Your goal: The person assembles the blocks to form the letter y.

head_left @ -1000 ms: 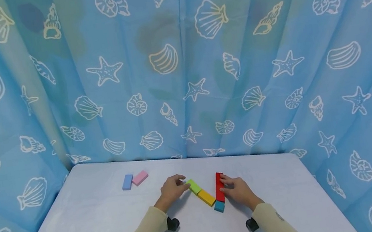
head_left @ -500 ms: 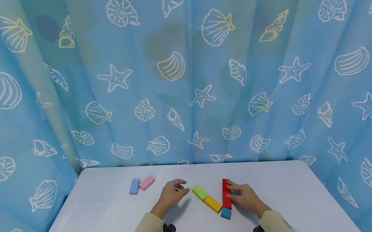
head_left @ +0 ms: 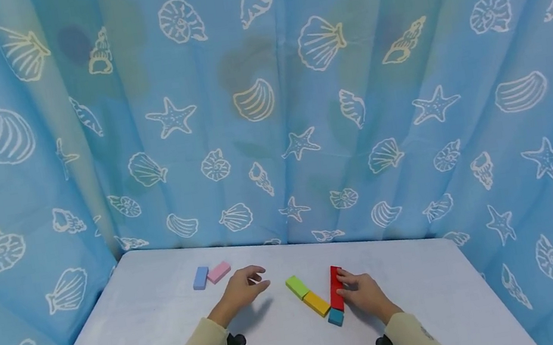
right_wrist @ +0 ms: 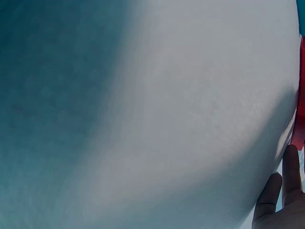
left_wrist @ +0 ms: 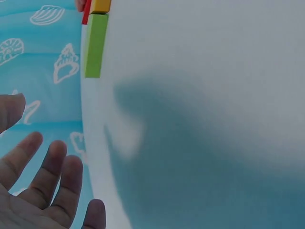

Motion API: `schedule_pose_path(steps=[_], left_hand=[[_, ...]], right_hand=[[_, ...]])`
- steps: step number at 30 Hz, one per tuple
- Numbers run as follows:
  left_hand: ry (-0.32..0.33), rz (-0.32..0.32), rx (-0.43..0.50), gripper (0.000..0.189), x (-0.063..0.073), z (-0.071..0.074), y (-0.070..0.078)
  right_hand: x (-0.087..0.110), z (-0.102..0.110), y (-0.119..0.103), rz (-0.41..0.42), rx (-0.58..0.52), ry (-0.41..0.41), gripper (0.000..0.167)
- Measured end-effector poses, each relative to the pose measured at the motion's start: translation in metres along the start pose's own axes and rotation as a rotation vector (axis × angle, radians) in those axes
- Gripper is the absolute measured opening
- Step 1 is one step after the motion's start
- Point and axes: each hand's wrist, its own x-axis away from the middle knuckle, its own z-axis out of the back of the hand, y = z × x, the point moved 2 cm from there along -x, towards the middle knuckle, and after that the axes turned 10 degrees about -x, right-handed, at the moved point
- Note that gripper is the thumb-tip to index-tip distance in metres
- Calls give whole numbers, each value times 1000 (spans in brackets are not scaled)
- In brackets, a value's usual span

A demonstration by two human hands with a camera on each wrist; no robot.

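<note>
My left hand (head_left: 241, 290) hovers over the white table with relaxed, spread fingers and holds nothing. In the left wrist view its fingers (left_wrist: 50, 167) are apart from the green block (left_wrist: 96, 45). That green block (head_left: 297, 286) lies end to end with a yellow block (head_left: 316, 303), in a slanting line. At the lower end of the yellow one sit a long red block (head_left: 335, 290) and a small blue-teal block (head_left: 336, 317), together forming a V. My right hand (head_left: 367, 297) rests its thumb and fingertips against the red block's right side.
A light blue block (head_left: 200, 278) and a pink block (head_left: 219, 272) lie close together at the back left of the white table (head_left: 412, 271). A blue curtain with shell prints (head_left: 252, 158) hangs behind and at both sides.
My left hand has let go of the green block and drawn back to the left. The right hand has stayed at the red block. The head view has shifted slightly.
</note>
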Motion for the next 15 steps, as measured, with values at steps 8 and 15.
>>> schedule_pose_path(steps=[8,15], left_hand=[[37,-35,-18,33,6,21,9],[31,-50,-37,31,10,29,6]], right_hand=[[-3,1,-1,18,10,7,47],[-1,0,2,4,-18,5,46]])
